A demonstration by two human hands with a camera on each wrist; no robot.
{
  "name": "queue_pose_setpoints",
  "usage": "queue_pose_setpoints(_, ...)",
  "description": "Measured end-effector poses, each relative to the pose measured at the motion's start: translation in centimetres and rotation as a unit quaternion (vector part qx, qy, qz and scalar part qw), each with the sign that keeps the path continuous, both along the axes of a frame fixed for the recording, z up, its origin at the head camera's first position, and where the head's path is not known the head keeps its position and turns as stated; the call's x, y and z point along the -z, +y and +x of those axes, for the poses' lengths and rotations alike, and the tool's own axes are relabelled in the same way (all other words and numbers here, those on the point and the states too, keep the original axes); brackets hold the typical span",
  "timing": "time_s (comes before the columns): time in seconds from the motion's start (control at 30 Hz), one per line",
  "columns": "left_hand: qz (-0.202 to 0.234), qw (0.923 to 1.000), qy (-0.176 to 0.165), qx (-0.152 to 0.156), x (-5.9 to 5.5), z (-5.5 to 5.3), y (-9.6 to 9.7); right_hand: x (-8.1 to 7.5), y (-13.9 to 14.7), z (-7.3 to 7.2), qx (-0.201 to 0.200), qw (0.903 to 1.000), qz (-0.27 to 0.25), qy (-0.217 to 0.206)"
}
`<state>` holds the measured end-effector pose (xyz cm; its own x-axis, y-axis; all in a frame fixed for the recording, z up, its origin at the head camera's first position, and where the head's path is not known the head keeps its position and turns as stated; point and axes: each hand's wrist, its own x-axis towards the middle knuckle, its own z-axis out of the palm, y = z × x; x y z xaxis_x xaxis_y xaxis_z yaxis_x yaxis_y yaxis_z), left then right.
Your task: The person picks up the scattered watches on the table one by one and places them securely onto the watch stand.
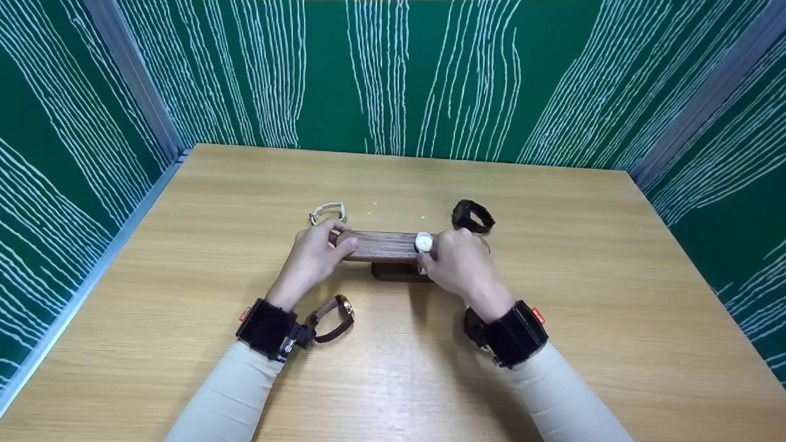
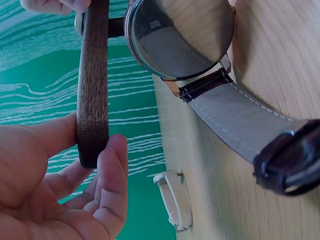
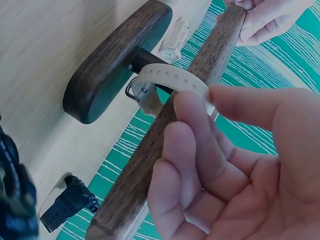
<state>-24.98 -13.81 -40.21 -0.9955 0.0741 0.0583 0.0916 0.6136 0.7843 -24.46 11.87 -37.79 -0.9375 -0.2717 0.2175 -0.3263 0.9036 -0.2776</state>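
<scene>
A dark wooden watch stand (image 1: 384, 247) has a long top bar on a short post over an oval base (image 3: 115, 60). My left hand (image 1: 314, 255) grips the bar's left end between thumb and fingers. A white-strapped watch (image 1: 424, 242) is looped around the bar right of its middle, dial facing up in the head view. My right hand (image 1: 462, 263) pinches this watch at its strap, thumb and fingertips against the bar. In the right wrist view the buckled strap (image 3: 170, 76) hangs around the bar close to the post.
A second white-strapped watch (image 1: 328, 212) lies beyond my left hand. Behind the bar's right part lies a black watch (image 1: 473, 217). A brown leather-strapped watch (image 1: 334, 319) stands on its side near my left wrist. Small white specks dot the wooden table (image 1: 393, 380); green walls enclose it.
</scene>
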Motion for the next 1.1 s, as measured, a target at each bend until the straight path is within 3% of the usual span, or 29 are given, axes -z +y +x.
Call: queue_pose_setpoints(1.1,0.008,1.0,-0.002,0.002,0.39,-0.13,-0.05,0.49,0.1,0.53,-0.032,0.9994,-0.005,0.014)
